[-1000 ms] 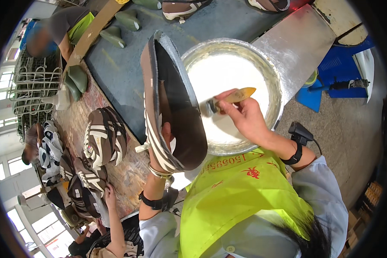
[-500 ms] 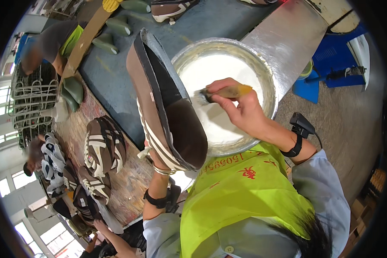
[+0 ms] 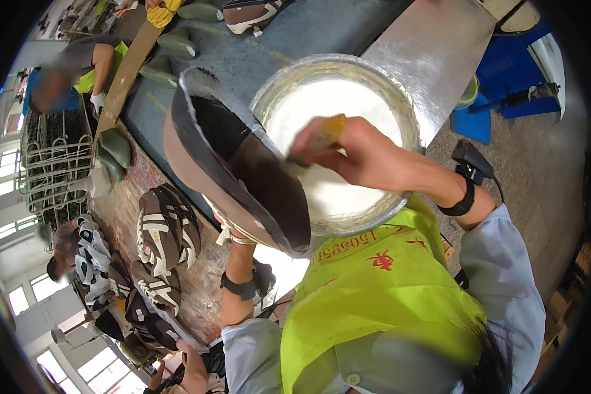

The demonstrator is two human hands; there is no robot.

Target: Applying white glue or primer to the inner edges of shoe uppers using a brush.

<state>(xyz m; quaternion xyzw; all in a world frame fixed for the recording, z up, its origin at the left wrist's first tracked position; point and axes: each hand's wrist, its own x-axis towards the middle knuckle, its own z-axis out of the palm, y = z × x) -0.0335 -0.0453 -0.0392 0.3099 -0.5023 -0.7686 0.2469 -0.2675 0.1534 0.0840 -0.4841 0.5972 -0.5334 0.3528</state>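
A brown shoe upper (image 3: 266, 180) with cream stripes is tilted, its open underside facing up and its dark inside showing. My left hand (image 3: 238, 241) holds it from below; the shoe upper hides the fingers. My right hand (image 3: 361, 154) is closed around a brush with a yellow handle (image 3: 328, 131). The dark bristles, smeared by motion, are at the edge of the shoe upper; whether they touch it I cannot tell. Beneath the right hand stands a round metal basin (image 3: 410, 121) holding white liquid (image 3: 348, 98).
Several brown striped shoe uppers (image 3: 164, 226) lie on the worn wooden table (image 3: 200, 289) at left. Green shoe lasts (image 3: 177, 43) and another brown shoe (image 3: 253, 14) are on the grey table at the back. Co-workers (image 3: 102, 62) are at the left. A blue bin (image 3: 505, 79) stands right.
The brush and my right hand have moved left, from over the basin to the shoe upper. The shoe upper has tipped further left, showing more of its inside.
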